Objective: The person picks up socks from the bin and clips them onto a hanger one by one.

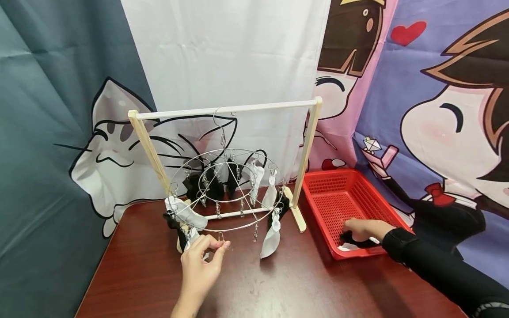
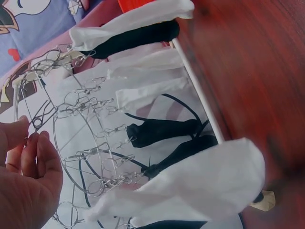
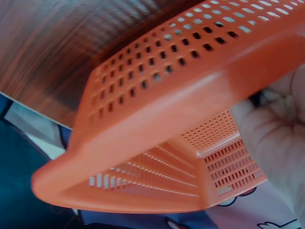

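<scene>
A round wire sock hanger (image 1: 238,227) hangs by its hook from a rack, with black and white socks clipped around it. At the hanger's front, my left hand (image 1: 203,258) pinches a metal clip (image 2: 38,121) between thumb and fingertips; no sock hangs from this clip. Over on the right, my right hand (image 1: 359,227) reaches into a red plastic basket (image 1: 383,198). Its fingers curl on a black sock (image 1: 354,240) near the basket's front wall. A white sock (image 1: 347,247) lies under it. In the right wrist view the basket's wall hides most of the fingers.
The rack's white rail (image 1: 246,107) runs above the hanger between two wooden posts (image 1: 310,137). Bare clips (image 1: 255,232) dangle at the front right, beside a hanging white sock (image 1: 271,238). A printed cloth (image 1: 238,53) stands behind the brown table (image 1: 254,287).
</scene>
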A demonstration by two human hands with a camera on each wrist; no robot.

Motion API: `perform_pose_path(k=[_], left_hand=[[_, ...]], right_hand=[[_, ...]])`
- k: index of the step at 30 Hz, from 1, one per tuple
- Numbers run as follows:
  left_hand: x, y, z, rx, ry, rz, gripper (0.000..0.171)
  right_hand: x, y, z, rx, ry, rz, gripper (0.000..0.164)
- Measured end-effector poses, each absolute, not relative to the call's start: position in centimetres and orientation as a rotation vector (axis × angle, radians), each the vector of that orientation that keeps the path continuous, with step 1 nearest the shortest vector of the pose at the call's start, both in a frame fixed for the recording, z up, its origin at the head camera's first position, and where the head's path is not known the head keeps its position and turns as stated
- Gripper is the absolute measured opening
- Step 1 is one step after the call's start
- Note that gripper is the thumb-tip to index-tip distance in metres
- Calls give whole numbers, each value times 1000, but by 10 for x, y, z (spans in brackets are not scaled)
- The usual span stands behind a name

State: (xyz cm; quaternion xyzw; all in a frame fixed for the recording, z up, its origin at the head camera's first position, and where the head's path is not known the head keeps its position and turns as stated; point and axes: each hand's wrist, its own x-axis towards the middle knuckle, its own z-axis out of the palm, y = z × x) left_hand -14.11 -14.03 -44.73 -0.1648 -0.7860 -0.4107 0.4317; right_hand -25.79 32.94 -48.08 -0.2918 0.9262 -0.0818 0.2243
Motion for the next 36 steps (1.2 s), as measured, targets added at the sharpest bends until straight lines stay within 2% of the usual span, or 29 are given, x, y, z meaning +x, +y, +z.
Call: perform_pose_path(k=[4, 9, 18, 22, 26, 32, 36], left_hand=[[-139, -142, -447, -407, -1966, -1041, 36], [-138, -142, -447, -407, -1970, -1061, 35], [-134, -141, -445, -396, -1970, -1071, 35], [-133, -136, -440, -417, -1958, -1197, 32], [-131, -127, -436, -448, -1923, -1546, 28], [-126, -116, -428, -352, -1904, -1974, 24], [-125, -112, -425, -356, -1892, -2044, 24]], right_hand=[[-257, 334, -486, -944, 2637, -342, 21], [-256, 341, -490, -1098, 2713, -439, 2], [-249, 324, -465, -1094, 2763, -1042, 12], [-234, 288, -439, -1102, 2962, -1218, 22], [-205, 233, -420, -1228, 2776, -1470, 23], [-167, 152, -423, -1560, 2558, -1378, 26], [-155, 117, -427, -1478, 2587, -1404, 36]])
